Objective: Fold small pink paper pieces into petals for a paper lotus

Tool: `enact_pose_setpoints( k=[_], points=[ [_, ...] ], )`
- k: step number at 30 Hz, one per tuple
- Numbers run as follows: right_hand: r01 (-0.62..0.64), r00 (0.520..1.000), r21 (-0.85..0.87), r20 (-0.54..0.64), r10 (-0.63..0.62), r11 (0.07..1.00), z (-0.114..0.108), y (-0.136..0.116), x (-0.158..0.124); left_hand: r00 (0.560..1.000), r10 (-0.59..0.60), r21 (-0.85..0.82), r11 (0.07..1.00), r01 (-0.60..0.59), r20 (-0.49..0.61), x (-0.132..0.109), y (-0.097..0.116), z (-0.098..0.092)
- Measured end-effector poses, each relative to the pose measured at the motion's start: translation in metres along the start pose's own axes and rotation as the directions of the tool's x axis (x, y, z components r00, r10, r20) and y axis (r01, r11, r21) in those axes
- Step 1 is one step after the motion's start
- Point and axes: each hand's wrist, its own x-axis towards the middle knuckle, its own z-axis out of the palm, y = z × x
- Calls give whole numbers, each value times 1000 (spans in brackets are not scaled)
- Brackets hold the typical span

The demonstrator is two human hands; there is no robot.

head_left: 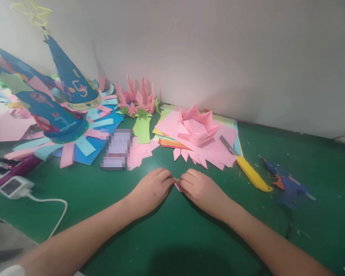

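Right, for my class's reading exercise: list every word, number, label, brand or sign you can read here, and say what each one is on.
"5": on the taller blue cone hat; the pink marks beside it are unclear.
Pale band at that hat's base: lettering too small and blurred to read.
Front blue cone hat: light-blue and pink marks, not readable with certainty.
Pixelated rectangle: nothing legible.

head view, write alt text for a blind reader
The left hand and right hand pinch a small pink paper piece over a green table. Nearby are a pink paper flower on stacked sheets, a yellow-handled knife and blue cones.
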Motion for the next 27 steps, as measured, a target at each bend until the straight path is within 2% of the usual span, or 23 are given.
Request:
enact_pose_setpoints(
  k=[5, 10, 13, 19, 27],
  points=[
    [-59, 998, 84, 25, 57, 995, -7, 4, -1, 998, -16, 155, 988, 8, 54, -3, 4, 3],
    [-162, 985, 284, -9, 171, 945, -7, 12, -7, 994, -10, 154, 988, -7, 105, 0, 5, -1],
    [-194, 977, 340, -21, 213, 920, -5, 13, -9, 992, 15, 138, 990, -32, 124, 2, 4, -1],
    [-96, 995, 316, 5, 99, 944, -2, 13, -8, 991, 9, 132, 991, -27, 135, 3, 3, -2],
    [-100, 994, 273, 77, 82, 957, -5, 16, -6, 995, -57, 109, 993, 48, 84, 2, 5, -3]
  ],
)
